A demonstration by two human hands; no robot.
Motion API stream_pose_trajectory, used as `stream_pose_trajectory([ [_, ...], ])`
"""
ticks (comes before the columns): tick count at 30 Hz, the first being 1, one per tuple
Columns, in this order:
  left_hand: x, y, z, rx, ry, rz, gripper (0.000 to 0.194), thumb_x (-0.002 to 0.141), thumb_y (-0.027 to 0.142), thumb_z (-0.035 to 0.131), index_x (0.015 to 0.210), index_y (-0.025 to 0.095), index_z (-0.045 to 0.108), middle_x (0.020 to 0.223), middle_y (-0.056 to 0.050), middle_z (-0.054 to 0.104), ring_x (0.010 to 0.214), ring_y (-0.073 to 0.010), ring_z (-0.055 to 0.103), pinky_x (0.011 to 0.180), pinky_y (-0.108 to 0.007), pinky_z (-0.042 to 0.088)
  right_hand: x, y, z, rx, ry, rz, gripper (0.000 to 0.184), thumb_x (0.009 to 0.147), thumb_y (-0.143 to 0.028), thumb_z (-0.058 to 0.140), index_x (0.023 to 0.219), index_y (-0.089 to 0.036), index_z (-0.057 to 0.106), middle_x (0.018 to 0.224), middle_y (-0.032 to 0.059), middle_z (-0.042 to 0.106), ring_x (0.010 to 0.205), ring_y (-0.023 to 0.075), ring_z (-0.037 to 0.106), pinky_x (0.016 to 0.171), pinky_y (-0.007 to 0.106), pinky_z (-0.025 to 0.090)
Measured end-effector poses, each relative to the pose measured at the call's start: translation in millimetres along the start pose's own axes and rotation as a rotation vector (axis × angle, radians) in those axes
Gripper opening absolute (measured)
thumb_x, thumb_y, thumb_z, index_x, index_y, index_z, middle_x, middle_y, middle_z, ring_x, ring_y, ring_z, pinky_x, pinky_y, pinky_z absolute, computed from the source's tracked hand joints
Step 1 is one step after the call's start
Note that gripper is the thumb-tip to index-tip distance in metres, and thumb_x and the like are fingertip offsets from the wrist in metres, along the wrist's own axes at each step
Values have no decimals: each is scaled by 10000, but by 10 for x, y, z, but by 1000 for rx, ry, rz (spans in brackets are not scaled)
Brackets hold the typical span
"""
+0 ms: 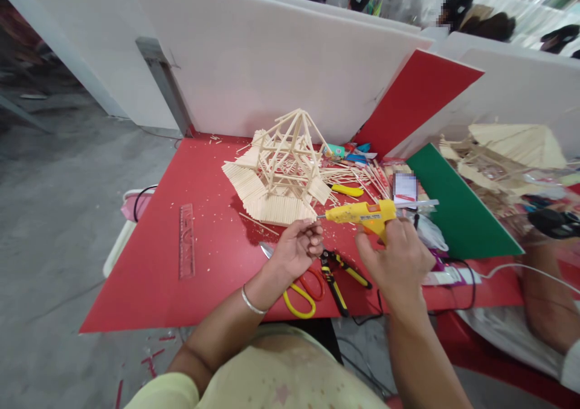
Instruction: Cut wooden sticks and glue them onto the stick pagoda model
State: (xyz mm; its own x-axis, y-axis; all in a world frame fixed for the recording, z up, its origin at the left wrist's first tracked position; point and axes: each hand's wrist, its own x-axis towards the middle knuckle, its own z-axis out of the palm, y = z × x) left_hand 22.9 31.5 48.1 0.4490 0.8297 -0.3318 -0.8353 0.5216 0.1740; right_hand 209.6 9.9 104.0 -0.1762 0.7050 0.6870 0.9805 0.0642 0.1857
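Observation:
My right hand (399, 255) is wrapped round the grip of a yellow glue gun (357, 213), with a pale glue stick (419, 203) sticking out of its back end. The nozzle points left and comes close to the fingertips of my left hand (299, 246). Those fingers are curled into a pinch; whatever they hold is too small to make out. Just behind them stands a model of thin wooden sticks (296, 149), an open pointed frame with slatted panels around its base. Red-and-yellow handled scissors (301, 297) and black-and-yellow pliers (334, 285) lie below my hands.
On the red tabletop (149, 258) lie a clear ruler (186, 240), loose sticks (348, 176) and a yellow-handled tool (347, 190). A phone (405, 188) and green board (462, 209) are at right. White partitions (272, 58) stand behind; another person's arm (544, 294) is far right.

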Motion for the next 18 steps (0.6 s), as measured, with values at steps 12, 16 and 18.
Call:
stream_pose_trajectory([
  [12, 13, 10, -13, -28, 10, 3, 135, 751, 203, 692, 799, 94, 628, 737, -38, 608, 544, -65, 429, 454, -181, 333, -13, 3, 10, 25, -3, 1, 259, 852, -430, 594, 917, -180, 569, 752, 21, 547, 654, 161, 474, 562, 278, 277],
  [16, 7, 8, 5, -35, 20, 14, 134, 738, 202, 701, 785, 107, 620, 738, -39, 610, 540, -64, 417, 452, -182, 321, -15, 0, 21, 33, 1, -1, 284, 862, -440, 591, 957, -173, 578, 771, 26, 567, 678, 165, 503, 572, 278, 301],
  [18, 6, 5, 5, -34, 27, 19, 141, 732, 207, 708, 781, 108, 621, 737, -40, 610, 539, -64, 414, 451, -183, 319, -20, 10, 32, 29, 0, 9, 289, 858, -447, 592, 949, -174, 577, 783, 31, 573, 683, 166, 503, 574, 281, 298],
])
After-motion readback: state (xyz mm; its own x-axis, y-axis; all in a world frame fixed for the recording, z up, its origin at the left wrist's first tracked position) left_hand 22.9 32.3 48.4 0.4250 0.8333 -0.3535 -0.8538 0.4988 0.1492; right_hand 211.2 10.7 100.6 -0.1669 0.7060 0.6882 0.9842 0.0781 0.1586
